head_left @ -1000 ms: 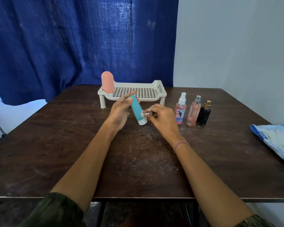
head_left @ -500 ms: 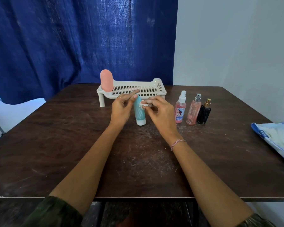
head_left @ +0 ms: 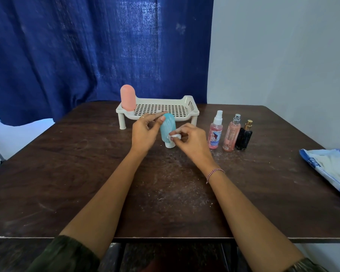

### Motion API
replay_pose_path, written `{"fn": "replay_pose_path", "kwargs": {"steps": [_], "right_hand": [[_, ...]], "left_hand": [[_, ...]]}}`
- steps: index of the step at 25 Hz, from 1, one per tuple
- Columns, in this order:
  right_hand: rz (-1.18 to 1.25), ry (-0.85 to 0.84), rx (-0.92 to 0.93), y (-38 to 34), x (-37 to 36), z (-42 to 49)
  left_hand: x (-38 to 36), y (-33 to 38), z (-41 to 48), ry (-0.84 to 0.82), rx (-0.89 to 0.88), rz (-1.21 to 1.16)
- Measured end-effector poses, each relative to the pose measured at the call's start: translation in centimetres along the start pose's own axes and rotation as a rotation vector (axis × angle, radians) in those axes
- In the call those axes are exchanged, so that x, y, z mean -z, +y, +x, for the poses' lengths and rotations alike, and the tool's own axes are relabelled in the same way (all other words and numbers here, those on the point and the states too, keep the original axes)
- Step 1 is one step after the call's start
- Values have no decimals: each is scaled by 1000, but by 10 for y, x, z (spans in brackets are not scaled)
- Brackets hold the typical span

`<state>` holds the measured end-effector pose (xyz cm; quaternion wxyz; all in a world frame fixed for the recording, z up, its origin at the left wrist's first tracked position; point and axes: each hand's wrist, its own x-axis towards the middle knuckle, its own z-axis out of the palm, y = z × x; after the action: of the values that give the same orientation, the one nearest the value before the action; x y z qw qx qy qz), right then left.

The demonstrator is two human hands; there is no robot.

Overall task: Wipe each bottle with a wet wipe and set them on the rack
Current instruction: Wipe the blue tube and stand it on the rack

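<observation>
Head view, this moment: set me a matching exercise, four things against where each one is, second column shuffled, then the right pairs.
1. pink bottle
2. teal bottle
3. wet wipe
4. black bottle

A. upright on the table, right of the rack
B. gripped by the left hand
C. standing on the rack's left end
D. pinched by the right hand

Pairs: 1-C, 2-B, 3-D, 4-A.

Five bottles [head_left: 167,126], one rack [head_left: 192,112], one wipe [head_left: 174,136], one wipe packet [head_left: 326,165].
</observation>
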<state>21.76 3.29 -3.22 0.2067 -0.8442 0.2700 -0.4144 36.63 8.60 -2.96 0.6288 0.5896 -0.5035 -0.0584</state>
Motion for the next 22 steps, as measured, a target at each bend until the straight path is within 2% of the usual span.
{"fn": "replay_pose_path", "kwargs": {"steps": [4,7,16,22], "right_hand": [[83,193,-72,1,1,2],[139,274,-147,2,1,4],[320,285,-255,-4,6,5],[297,290,-284,-4,6,7]], "left_hand": [[-1,0,0,-88,-7,-57],[-1,2,0,-167,34,-86],[0,14,-3,-341,83,-247],[1,13,-2,-422,138,-261]]}}
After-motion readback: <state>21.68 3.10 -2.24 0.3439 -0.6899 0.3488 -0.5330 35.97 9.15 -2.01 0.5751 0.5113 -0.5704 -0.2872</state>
